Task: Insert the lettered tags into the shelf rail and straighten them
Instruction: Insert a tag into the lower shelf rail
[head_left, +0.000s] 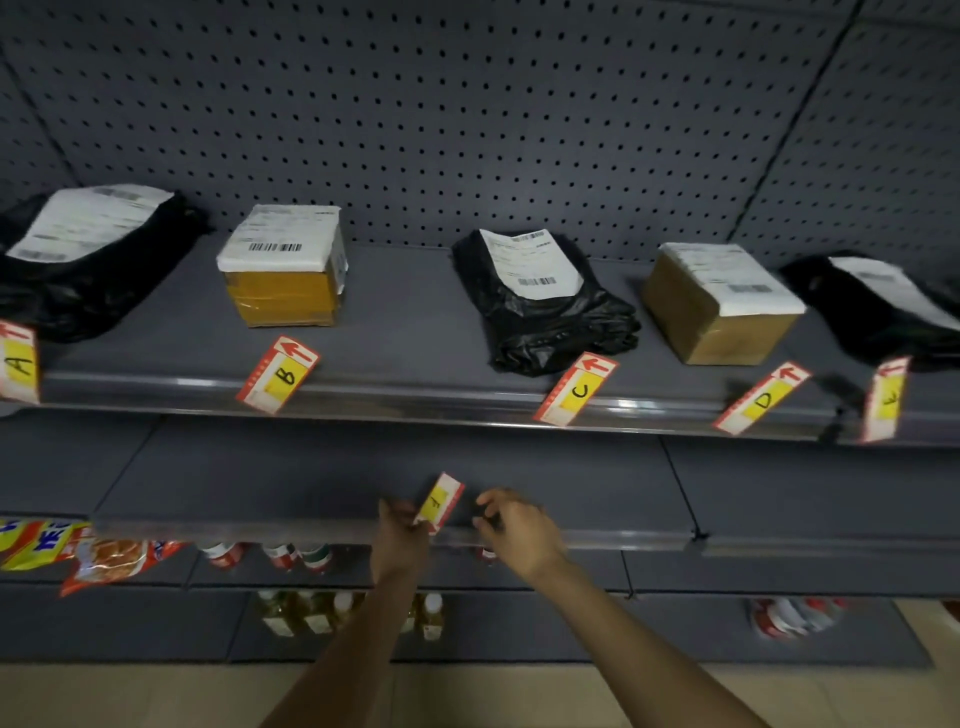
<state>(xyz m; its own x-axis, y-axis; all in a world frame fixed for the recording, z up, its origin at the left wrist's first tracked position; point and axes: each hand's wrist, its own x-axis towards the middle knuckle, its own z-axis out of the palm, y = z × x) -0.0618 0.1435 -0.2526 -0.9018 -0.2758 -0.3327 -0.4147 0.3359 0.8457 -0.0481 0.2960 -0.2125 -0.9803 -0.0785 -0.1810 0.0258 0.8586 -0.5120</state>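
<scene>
Pegboard-backed shelving: left hand (397, 525) pinches the light, bendy lettered tag (439, 503) at its lower left corner, tilted in the lower shelf rail (623, 538); right hand (511, 525) hovers half-curled, grasping nothing. Best gripped by its edges.

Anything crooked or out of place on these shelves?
Yes. On the upper shelf rail, tags B, C and D lean clearly to the right instead of sitting square; A and E are nearer upright. The tag on the lower rail, pinched by the left hand, is also tilted.
</scene>
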